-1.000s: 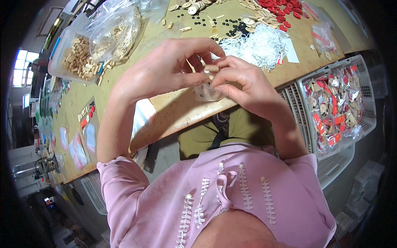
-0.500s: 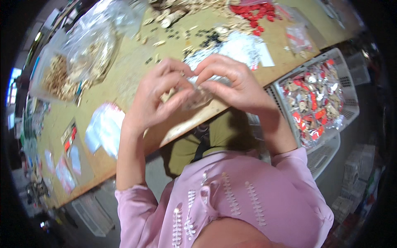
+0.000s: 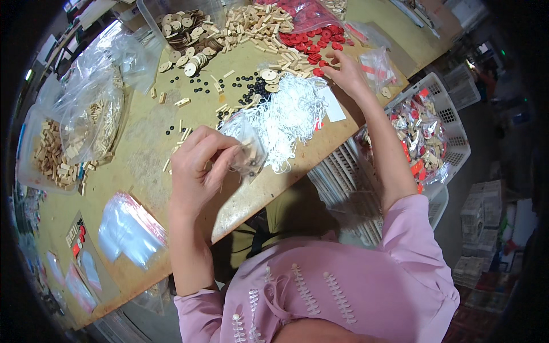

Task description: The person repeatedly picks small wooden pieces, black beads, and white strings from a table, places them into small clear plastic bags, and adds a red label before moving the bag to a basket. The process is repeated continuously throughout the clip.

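Note:
My left hand (image 3: 200,163) is closed, pinching a small clear plastic bag (image 3: 251,153) that has small wooden and black pieces inside. The bag hangs above the table edge, beside a heap of white string (image 3: 289,117). My right hand (image 3: 346,74) reaches over the table to the pile of red discs (image 3: 309,41). Its thumb and forefinger are apart at the pile's near edge, next to a few red discs. Left of the string lie small black rings (image 3: 257,88), and beyond them small wooden blocks (image 3: 249,26).
Round wooden discs (image 3: 191,37) spill from a clear tub at the back. A plastic tub of wooden pieces (image 3: 48,151) stands at the left, with flat empty bags (image 3: 128,231) nearer me. Filled bags fill a white basket (image 3: 452,114) at the right.
Both hands were together at the small bag. My right hand has let go and moved out to the red discs. My left hand keeps the bag, slightly lower.

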{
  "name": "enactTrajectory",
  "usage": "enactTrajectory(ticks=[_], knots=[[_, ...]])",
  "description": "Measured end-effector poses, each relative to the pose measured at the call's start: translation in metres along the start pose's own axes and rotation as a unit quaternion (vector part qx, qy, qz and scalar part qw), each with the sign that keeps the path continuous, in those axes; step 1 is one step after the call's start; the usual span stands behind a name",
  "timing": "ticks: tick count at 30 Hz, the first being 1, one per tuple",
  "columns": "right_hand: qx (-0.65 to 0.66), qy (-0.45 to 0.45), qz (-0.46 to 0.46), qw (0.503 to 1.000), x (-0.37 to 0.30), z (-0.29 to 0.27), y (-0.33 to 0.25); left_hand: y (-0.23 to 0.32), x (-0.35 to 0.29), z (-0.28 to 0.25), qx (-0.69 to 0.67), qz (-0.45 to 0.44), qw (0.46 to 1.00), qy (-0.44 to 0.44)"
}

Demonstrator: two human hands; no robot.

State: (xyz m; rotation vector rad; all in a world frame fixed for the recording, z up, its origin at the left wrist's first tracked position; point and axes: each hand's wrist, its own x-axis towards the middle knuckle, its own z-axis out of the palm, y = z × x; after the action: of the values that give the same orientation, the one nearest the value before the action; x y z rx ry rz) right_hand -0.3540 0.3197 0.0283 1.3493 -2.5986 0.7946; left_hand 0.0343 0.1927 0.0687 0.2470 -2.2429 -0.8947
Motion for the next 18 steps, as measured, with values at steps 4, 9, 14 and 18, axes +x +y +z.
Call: enactTrajectory(ticks=[4,9,14,18], knots=[[-0.048,-0.017,0.017,0.999,0.023,0.018,0.001,0.000,-0.001,-0.004,0.019,-0.013,0.999,0.024],[-0.010,-0.053,0.020,0.998,0.052,0.034,0.019,0.000,-0.002,-0.007,0.022,-0.019,0.999,0.015],[-0.099,-0.077,0.006,0.992,0.056,0.033,0.011,0.002,-0.004,-0.006,0.017,-0.043,0.999,0.017],[-0.117,-0.044,-0.004,0.992,0.062,0.035,0.024,0.002,-0.002,-0.006,0.016,-0.037,0.999,0.034]])
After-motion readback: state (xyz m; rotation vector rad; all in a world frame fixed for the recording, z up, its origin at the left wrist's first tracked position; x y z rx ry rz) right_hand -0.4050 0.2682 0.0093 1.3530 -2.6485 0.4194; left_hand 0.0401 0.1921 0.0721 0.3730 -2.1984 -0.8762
